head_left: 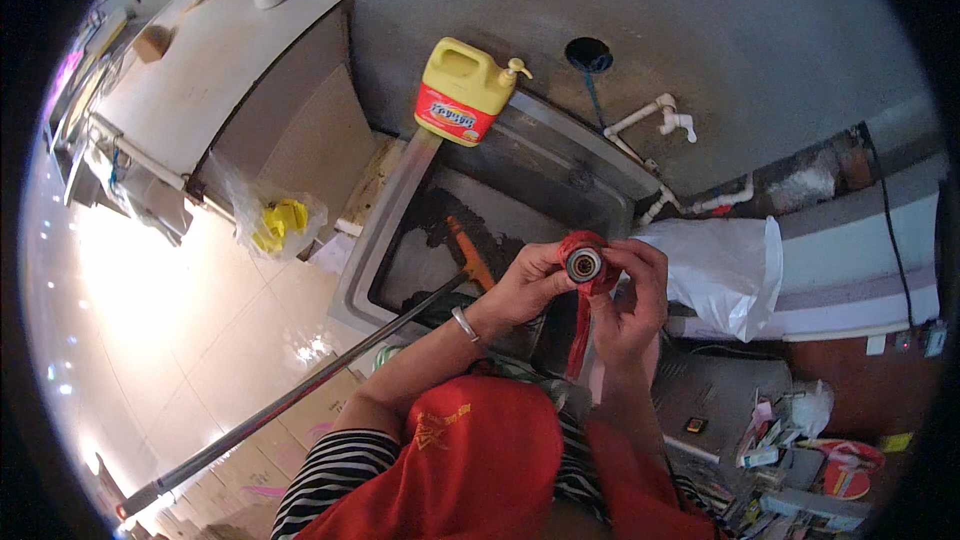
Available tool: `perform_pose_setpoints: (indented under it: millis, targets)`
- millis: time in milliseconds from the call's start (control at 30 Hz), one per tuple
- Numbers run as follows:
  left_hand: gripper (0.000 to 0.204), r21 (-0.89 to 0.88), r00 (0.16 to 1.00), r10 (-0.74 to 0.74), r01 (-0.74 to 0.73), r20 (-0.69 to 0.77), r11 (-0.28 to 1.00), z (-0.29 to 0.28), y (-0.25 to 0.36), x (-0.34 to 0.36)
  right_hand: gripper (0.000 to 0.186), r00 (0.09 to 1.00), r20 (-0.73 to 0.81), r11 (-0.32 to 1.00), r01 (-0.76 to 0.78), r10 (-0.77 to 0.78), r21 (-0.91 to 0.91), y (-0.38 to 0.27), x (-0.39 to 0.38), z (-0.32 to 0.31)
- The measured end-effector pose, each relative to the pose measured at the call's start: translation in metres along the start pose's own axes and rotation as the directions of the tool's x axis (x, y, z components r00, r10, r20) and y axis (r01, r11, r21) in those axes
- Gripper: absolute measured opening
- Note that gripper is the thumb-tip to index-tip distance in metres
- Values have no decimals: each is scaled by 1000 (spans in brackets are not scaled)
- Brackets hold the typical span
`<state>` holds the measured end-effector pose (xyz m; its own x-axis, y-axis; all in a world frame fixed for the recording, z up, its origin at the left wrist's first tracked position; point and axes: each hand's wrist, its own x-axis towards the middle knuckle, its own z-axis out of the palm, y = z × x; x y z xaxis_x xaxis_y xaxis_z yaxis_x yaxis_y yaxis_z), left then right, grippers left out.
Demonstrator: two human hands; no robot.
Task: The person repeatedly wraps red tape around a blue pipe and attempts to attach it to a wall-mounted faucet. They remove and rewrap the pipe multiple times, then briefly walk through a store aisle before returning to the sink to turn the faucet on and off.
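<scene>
Above the right part of a grey sink, both my hands are closed on a round cylinder end with a dark-and-silver ring and a brassy centre. Its exact kind cannot be made out. Red cloth wraps round it and hangs down in a strip. My left hand, with a silver bangle at the wrist, grips its left side. On the other side my right hand pinches the cloth and the rim with thumb and fingers.
A long grey pole leans over the sink's front-left edge, near an orange piece inside. A yellow pump jug stands on the rim. White pipes and a tap run along the wall. White plastic bag lies right; clutter fills the lower right.
</scene>
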<state>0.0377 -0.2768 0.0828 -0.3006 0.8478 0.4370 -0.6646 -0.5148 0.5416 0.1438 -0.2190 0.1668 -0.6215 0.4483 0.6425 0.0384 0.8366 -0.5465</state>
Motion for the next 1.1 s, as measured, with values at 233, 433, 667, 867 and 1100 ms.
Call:
perform_pose_setpoints:
  millis: [233, 433, 667, 867, 1100]
  targets:
    - [24, -62, 998, -8, 4, -69, 998, -10, 1, -7, 31, 998, 56, 1000, -23, 23, 11, -5, 5, 15]
    - [22, -55, 999, 38, -40, -38, 998, -15, 3, -5, 32, 998, 45, 998, -47, 45, 41, -4, 5, 20]
    - [26, 81, 997, -13, 19, -77, 997, -20, -2, -4, 35, 997, 26, 996, -79, 78, 40, 2, 4, 19]
    - [25, 176, 997, -8, 22, -75, 984, -25, -4, -2, 40, 988, 53, 987, -148, 145, 65, 10, 3, 18]
    - [24, 286, 990, -121, 136, -70, 949, -33, -18, 11, 54, 932, 306, 879, -302, 192, 369, 42, 12, 1]
